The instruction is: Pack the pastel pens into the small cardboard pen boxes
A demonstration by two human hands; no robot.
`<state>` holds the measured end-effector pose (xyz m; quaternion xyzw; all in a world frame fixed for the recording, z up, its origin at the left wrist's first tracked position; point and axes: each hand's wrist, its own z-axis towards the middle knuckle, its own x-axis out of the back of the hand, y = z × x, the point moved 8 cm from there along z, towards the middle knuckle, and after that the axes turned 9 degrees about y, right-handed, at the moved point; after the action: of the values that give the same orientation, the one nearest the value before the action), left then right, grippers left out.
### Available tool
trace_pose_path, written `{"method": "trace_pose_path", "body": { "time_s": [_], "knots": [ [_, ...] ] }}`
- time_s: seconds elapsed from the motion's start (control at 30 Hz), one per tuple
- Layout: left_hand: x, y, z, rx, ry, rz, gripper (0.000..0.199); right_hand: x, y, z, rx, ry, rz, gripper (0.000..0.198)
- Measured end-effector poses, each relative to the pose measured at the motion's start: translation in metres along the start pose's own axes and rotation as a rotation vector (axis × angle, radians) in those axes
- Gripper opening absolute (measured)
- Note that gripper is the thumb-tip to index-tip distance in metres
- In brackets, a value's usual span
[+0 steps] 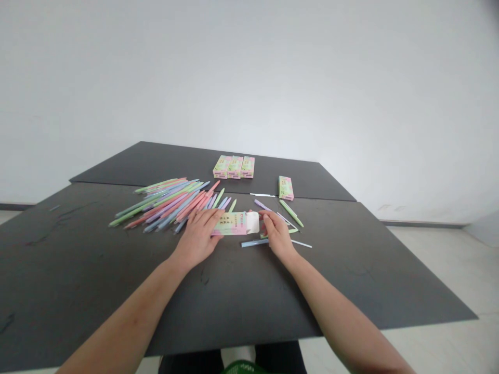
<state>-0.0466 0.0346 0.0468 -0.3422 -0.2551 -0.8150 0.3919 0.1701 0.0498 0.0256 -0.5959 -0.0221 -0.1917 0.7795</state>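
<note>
My left hand (199,232) is wrapped round the left end of a small pink-and-green printed carton (230,224), which lies on its side above the table. Its right end stands open, with a white flap (253,222) sticking out. Close by that flap is my right hand (277,231), fingers curled in; what they pinch is hidden. Under and beside the right hand lie a blue pen (253,242), a green pen (290,212) and a thin white refill (302,244). A large heap of pastel pens (167,202) spreads out just beyond my left hand.
Three similar cartons (234,167) stand side by side at the back of the dark table (234,301). Another carton (286,188) sits alone farther right, near thin white sticks (263,195). A pale wall (249,78) rises behind the table.
</note>
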Motion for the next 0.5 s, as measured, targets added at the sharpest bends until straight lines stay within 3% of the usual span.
{"method": "trace_pose_path", "body": {
  "time_s": [0.1, 0.2, 0.5],
  "knots": [
    [0.001, 0.0, 0.0, -0.001, 0.004, -0.006, 0.058, -0.017, 0.016, -0.003, -0.142, -0.163, 0.146, 0.046],
    [0.001, 0.001, 0.0, -0.002, -0.001, -0.009, 0.058, -0.028, 0.017, -0.009, -0.182, -0.256, 0.244, 0.045],
    [0.002, 0.001, 0.0, 0.004, 0.007, -0.034, 0.057, -0.035, 0.007, -0.018, -0.211, -0.351, 0.397, 0.043]
  ]
}}
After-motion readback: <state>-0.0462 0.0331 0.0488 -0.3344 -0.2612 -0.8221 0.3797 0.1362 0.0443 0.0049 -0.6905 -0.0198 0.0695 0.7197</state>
